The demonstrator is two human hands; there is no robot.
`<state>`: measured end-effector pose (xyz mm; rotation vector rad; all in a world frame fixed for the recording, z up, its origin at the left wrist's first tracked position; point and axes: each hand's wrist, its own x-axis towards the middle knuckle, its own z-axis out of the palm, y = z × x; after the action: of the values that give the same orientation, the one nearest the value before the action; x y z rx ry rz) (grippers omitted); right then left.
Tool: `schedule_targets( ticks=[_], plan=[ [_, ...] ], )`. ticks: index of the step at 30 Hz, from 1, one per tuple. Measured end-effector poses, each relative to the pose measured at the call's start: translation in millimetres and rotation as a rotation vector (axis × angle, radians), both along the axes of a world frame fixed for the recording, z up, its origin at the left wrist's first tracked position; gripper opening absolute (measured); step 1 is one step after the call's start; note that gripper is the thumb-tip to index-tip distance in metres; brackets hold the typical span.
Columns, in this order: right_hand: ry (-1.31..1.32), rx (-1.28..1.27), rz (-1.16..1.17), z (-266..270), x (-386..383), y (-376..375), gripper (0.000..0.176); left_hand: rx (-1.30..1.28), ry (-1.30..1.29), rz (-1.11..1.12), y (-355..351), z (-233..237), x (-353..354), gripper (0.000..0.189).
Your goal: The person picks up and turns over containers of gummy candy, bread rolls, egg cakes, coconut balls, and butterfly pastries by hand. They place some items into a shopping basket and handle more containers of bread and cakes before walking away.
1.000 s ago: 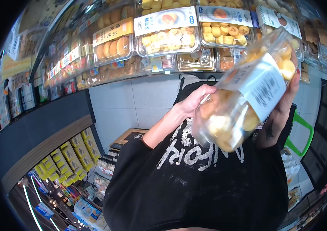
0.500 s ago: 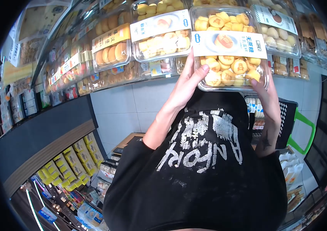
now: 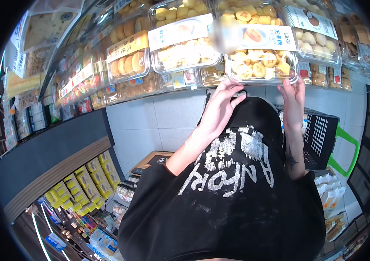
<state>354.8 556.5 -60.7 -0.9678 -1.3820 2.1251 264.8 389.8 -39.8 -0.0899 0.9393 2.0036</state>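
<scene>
While the clamshell cake box sits on the shelf, your left hand is spread just below, right hand open, fingertips touching its corner. Likely light, crushable, slick: grip the side walls.

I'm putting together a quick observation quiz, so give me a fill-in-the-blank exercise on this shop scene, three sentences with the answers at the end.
1. The clear box of small cakes, just above the left hand and right hand, stands on a ___.
2. The black basket beside the right hand has a handle coloured ___.
3. The white lettering is printed on a top coloured ___.
Missing words: shelf; green; black.
</scene>
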Motion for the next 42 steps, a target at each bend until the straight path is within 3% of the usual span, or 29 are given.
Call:
schedule_targets(
  ticks=[5,9,20,26,29,31,34,36,37,38,39,41,42],
  plan=[
    [0.106,-0.029,0.023,-2.2,-17.9,-0.2,0.041,0.250,-0.213,0.002,4.8,8.1,-11.5,0.043],
    [0.164,0.016,-0.032,-6.8,-44.1,4.0,0.047,0.300,-0.246,0.068,16.6,10.4,-23.8,0.047],
    [0.176,0.063,-0.053,-11.6,-59.8,6.1,0.049,0.271,-0.217,0.118,26.0,6.6,-30.2,0.045],
    [0.136,0.046,-0.125,-9.5,-49.0,2.7,0.040,0.027,-0.127,0.055,21.5,-4.2,-26.9,0.044],
    [0.106,0.033,-0.048,-53.6,-24.5,-8.1,0.032,-0.276,0.003,-0.109,6.4,-38.0,-19.0,0.038],
    [-0.057,-0.032,0.056,-95.7,-2.8,-16.8,0.023,-0.438,0.058,-0.189,-7.1,-74.7,-9.4,0.028],
    [-0.315,0.008,0.086,-230.4,58.0,-39.3,0.017,-0.694,0.098,-0.295,-52.0,-149.6,10.8,0.025],
    [-0.648,0.194,-0.042,-300.6,119.0,-59.7,0.018,-0.872,0.116,-0.399,-90.5,-201.6,25.0,0.026],
    [-0.845,0.366,-0.047,-296.8,140.7,-66.9,0.018,-0.980,0.109,-0.467,-116.8,-228.3,34.0,0.026],
    [-0.903,0.385,0.014,-290.2,163.7,-73.0,0.020,-1.074,0.088,-0.555,-163.9,-274.8,42.5,0.027],
    [-0.917,0.435,0.030,-328.1,201.9,-85.7,0.022,-1.163,0.069,-0.643,-199.8,-305.6,44.9,0.028],
    [-1.050,0.238,0.116,-349.7,252.8,-109.7,0.028,-1.386,-0.012,-0.697,-225.9,-293.6,52.8,0.029],
    [-1.090,0.096,0.156,-345.8,271.1,-117.3,0.029,-1.341,-0.006,-0.645,-237.3,-291.2,57.0,0.029]
  ],
)
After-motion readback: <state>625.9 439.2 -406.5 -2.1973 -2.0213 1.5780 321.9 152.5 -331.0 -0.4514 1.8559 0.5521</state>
